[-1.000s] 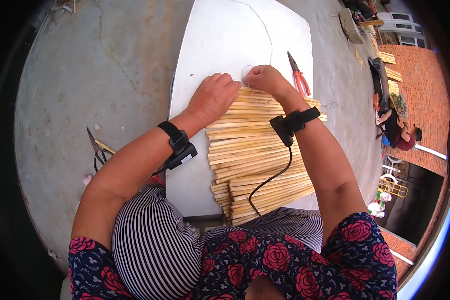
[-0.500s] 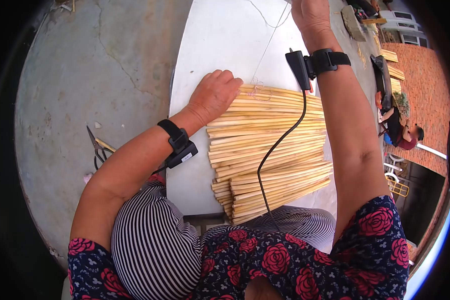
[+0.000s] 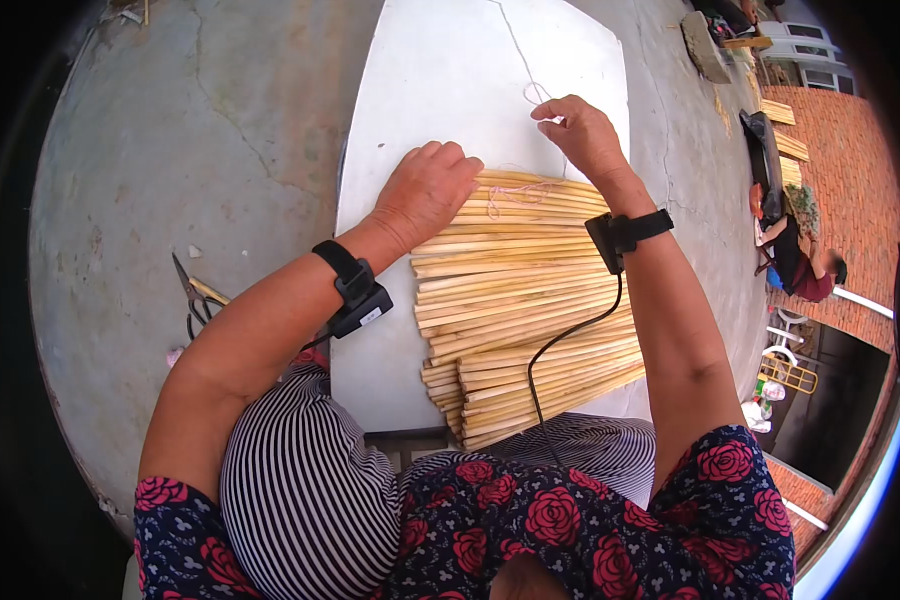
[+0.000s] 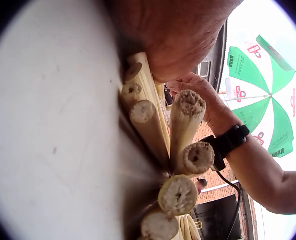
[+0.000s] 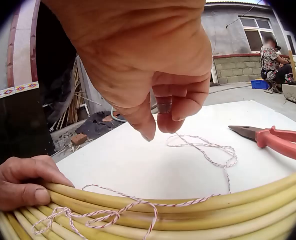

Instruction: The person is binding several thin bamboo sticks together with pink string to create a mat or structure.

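Note:
Pale yellow stalks (image 3: 530,262) with pithy cut ends (image 4: 178,195) lie side by side in a mat on a white board (image 3: 450,90). My left hand (image 3: 428,190) holds the upper left end of the outermost stalks, its thumb lying on them in the right wrist view. Over the board past the stalks, my right hand (image 3: 585,135) has its fingers curled, with red-and-white string (image 5: 203,147) trailing from the fingertips. More string (image 5: 108,215) lies looped across the stalks near the left hand. Red-handled pliers (image 5: 283,142) rest on the board, hidden by the right hand in the head view.
Scissors (image 3: 195,290) lie on the concrete floor (image 3: 200,120) to the left. A shorter layer of stalks (image 3: 540,395) overlaps the near end of the mat. Another person (image 3: 815,275) sits far off to the right by a brick wall (image 3: 835,150).
From close beside the left hand, my right hand swung up and away, drawing the string out straight, then came partway back over the board. My left hand stayed on the stalks.

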The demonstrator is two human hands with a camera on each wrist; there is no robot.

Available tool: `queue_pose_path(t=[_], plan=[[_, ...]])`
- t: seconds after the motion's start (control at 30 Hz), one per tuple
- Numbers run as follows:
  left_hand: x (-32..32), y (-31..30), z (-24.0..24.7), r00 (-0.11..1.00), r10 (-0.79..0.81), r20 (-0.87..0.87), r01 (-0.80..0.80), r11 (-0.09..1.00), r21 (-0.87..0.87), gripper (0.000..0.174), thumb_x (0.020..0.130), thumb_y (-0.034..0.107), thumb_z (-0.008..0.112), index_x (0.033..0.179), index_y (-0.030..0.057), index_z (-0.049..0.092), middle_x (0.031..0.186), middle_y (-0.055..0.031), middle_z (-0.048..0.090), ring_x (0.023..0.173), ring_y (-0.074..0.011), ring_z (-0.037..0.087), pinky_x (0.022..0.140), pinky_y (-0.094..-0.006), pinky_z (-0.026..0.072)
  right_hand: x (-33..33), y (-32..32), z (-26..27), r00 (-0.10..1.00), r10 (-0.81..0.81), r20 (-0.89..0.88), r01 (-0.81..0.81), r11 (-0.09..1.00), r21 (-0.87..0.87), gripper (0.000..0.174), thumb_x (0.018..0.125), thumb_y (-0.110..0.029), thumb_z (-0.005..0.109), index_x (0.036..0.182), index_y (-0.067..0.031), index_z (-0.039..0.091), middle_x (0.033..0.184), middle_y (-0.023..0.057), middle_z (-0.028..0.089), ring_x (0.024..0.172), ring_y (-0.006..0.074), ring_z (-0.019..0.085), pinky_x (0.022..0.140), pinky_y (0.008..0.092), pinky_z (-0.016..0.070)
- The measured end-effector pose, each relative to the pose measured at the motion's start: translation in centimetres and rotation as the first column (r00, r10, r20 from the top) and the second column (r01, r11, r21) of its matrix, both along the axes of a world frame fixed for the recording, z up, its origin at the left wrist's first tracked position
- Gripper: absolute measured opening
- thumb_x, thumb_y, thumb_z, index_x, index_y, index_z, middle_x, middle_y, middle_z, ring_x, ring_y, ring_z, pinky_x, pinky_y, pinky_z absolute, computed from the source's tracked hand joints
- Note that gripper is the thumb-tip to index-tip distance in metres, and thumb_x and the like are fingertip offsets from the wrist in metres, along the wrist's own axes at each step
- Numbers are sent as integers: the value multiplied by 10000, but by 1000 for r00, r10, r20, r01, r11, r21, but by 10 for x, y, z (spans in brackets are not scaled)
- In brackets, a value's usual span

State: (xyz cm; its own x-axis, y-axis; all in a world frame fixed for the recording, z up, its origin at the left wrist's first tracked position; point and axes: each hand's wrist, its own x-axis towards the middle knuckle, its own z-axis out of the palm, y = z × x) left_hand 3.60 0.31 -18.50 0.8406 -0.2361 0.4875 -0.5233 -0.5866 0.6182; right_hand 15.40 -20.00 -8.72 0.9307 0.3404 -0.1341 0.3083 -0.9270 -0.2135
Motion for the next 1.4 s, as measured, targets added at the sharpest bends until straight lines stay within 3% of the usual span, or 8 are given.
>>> queue_pose_path(t=[0.3,0.6,0.73,0.97,1.1,1.17,1.23,1.4], plan=[[1,1,-1,1000,3,16,-3,1000,5,238,820,100,658,1053,63,620,898,-86,535,866,-278,539,793,-387,464,-6,7,-9,736,29,-677,65,991,114,165,874,-189,703,877,-29,661,805,15,630,799,102,571,740,277,481],[1,0,1,1000,-4,29,4,1000,-15,240,816,92,663,1049,55,619,893,-86,539,850,-278,540,779,-385,466,2,38,-22,991,68,115,-76,995,60,130,945,-165,551,887,-51,575,781,71,668,725,169,657,616,327,510],[1,0,-1,1000,-5,16,5,1000,-11,232,818,87,664,1043,52,622,890,-89,540,849,-278,539,780,-386,465,45,48,-2,868,-241,-434,494,503,709,124,969,-146,545,919,-34,526,867,93,657,767,194,680,666,328,578],[1,0,-1,1000,-5,17,5,1000,-14,229,826,103,662,1047,51,626,886,-90,541,849,-277,539,780,-380,466,126,46,25,993,13,-115,113,85,990,74,930,-128,599,897,-119,533,784,16,568,766,153,591,742,304,508],[1,0,-1,1000,-1,2,1,1000,-17,228,829,107,661,1049,56,627,890,-89,543,853,-278,539,786,-380,466,128,42,36,986,159,-47,-34,473,881,59,937,-114,585,967,-97,538,836,35,597,800,166,610,801,322,523],[1,0,-1,1000,-2,-6,2,1000,-11,230,829,108,662,1051,58,627,893,-89,545,856,-279,540,787,-381,467,82,40,35,943,89,-321,42,925,379,322,930,-265,634,1172,-53,637,1199,132,640,999,256,660,925,377,514],[1,0,-1,1000,-3,-15,3,1000,-1,233,829,109,663,1054,59,628,897,-88,548,858,-280,541,787,-383,467,67,29,16,991,127,44,-117,977,-179,236,901,-259,649,1047,-79,698,1139,108,665,983,242,658,876,338,519],[0,0,-2,1000,0,17,1,1000,-22,239,827,107,662,1058,56,626,898,-89,546,858,-282,541,786,-385,466,6,18,18,987,71,146,-42,980,-196,245,859,-341,670,903,-111,741,893,77,706,817,248,660,752,368,528]])
